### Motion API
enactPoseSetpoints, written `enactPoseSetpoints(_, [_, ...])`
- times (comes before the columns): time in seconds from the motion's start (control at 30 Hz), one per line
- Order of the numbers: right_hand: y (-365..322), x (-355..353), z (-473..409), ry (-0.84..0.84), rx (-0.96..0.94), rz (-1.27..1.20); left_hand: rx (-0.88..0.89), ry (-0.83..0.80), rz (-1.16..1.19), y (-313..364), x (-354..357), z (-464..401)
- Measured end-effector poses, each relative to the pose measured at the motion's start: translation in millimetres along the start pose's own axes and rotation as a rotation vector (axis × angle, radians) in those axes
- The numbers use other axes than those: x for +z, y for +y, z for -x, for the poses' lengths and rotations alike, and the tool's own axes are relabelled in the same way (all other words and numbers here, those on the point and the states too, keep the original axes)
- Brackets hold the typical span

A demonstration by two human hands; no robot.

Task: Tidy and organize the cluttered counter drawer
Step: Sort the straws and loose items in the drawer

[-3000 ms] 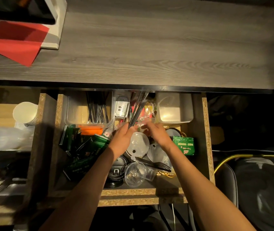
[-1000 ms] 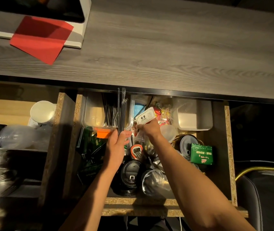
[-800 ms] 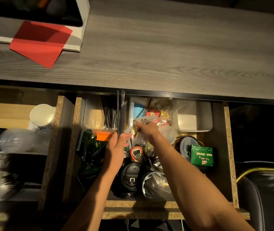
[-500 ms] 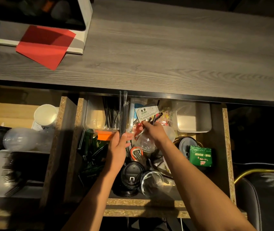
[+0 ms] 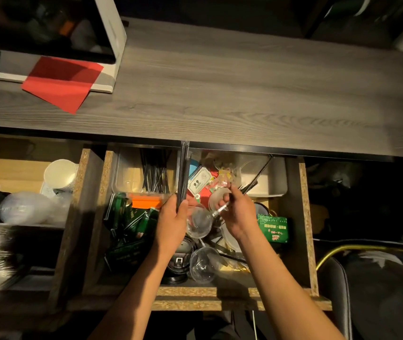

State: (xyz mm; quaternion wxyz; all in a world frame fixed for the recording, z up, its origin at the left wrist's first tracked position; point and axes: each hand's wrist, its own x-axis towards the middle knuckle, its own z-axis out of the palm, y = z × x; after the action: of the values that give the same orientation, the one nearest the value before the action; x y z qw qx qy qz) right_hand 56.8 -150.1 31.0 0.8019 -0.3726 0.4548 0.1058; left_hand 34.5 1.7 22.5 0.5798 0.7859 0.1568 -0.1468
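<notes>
Fingers point(image 5: 183, 209) of the left hand point(image 5: 172, 223) grip a bundle of long dark wrapped straws point(image 5: 183, 173) upright over the open chipboard drawer point(image 5: 304, 217); right hand point(image 5: 238, 214) fingers pinch a thin dark stick point(image 5: 249, 186); just beneath them lies a clear plastic cup point(image 5: 199, 220); right of them, a green box point(image 5: 272, 228).

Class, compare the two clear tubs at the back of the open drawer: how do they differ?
The left tub holds a bunch of dark straws, while the right tub shows a bare pale floor with one dark straw leaning across its rim. The left tub looks clearer; the right looks milkier. Both are rectangular plastic, lying under the counter edge.
</notes>
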Motion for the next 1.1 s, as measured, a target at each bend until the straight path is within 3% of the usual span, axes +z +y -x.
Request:
enactPoseSetpoints(0.27, [6,-20,17,0.117,0.027,0.455,-0.097,-0.065,0.116,3,11,15])
enactPoseSetpoints(0.4, [12,-25,17,0.104,0.079,0.496,-0.196,-0.129,0.120,6,23,27])
enactPoseSetpoints(0.5, [8,-32,20,0.152,-0.038,0.545,-0.217,-0.121,0.135,6,31,30])
enactPoseSetpoints(0.7, [0,-34,20,0.186,-0.079,0.345,-0.242,-0.115,0.138,14,38,30])
enactPoseSetpoints(0.9, [0,-36,11,0.308,-0.194,0.636,-0.224,-0.083,0.207,24,39,28])
enactPoseSetpoints(1.0, [-4,-29,32,0.192,-0.274,0.668,-0.225,-0.081,0.302,30,40,28])
enactPoseSetpoints(1.1, [-1,-15,58,-0.073,-0.329,0.762,-0.289,-0.044,0.457,41,40,28])
